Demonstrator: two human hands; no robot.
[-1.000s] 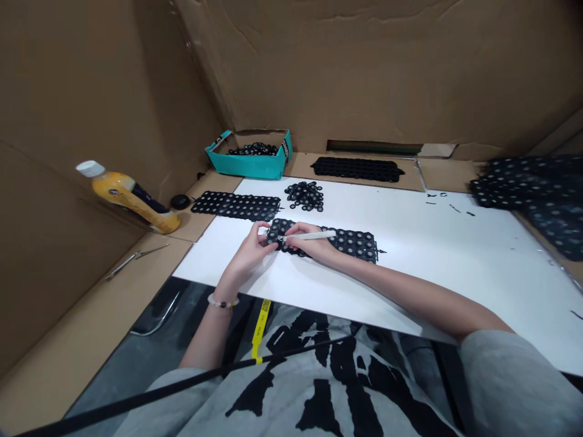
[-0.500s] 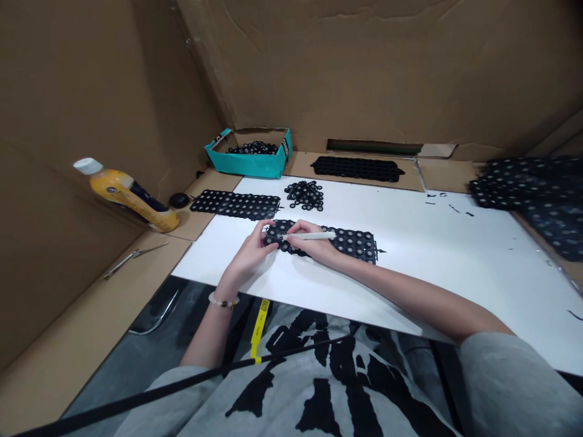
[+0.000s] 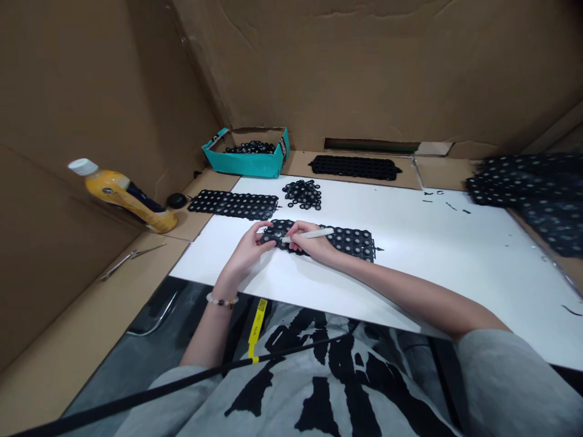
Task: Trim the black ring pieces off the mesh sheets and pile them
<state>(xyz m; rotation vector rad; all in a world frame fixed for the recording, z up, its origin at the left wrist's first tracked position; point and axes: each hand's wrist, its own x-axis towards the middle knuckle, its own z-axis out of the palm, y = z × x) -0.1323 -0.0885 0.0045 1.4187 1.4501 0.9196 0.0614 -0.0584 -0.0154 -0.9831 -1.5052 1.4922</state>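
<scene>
Thumb and forefinger of your left hand [image 3: 246, 250] arc partly open, holding the left end of the black disc-studded mat [image 3: 353, 243] between them, thumb at its near edge, forefinger at the far one; probably to stop it sliding. Your right hand [image 3: 316, 244] has its fingers closed round a white pen-like tool [image 3: 321, 233], low near the tip, presumably for fine control. Tip is at the mat's left part, just beside your left fingers; contact too small to tell. Mat lies flat on the white board [image 3: 410, 237], running under and past your right hand. Loose black rings [image 3: 303, 194] sit just beyond it, likely for short reach.
</scene>
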